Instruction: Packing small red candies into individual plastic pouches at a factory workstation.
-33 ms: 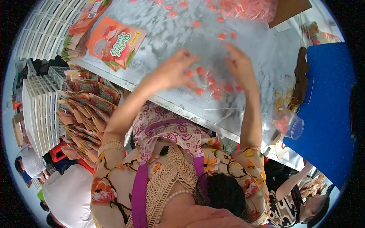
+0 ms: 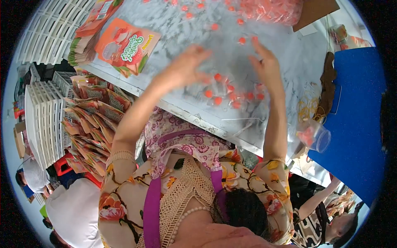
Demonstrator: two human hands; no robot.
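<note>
A loose cluster of red candies in clear wrappers (image 2: 233, 96) lies on the marbled table between my forearms. My left hand (image 2: 187, 67) hovers at the cluster's far left, smeared by motion, its fingers spread from the thumb and nothing visible in them. To the right, my right hand (image 2: 266, 68) has its index finger stretched out and its thumb apart. That index fingertip meets or covers part of a single wrapped candy (image 2: 254, 40); I cannot tell whether it touches. Another wrapped candy (image 2: 242, 40) sits just left of it.
Flat printed pouches (image 2: 124, 46) lie at the far left, beside a pouch stack (image 2: 89, 37). A big clear bag of candies (image 2: 271, 10) stands at the back. A tipped plastic jar (image 2: 320, 138) and rubber bands (image 2: 310, 109) are right. Filled pouches (image 2: 93, 128) crowd the left side.
My right hand has shifted a little right, its index fingertip closer to the lone candy. My left hand has drawn slightly left and away from the cluster, uncovering a candy there.
</note>
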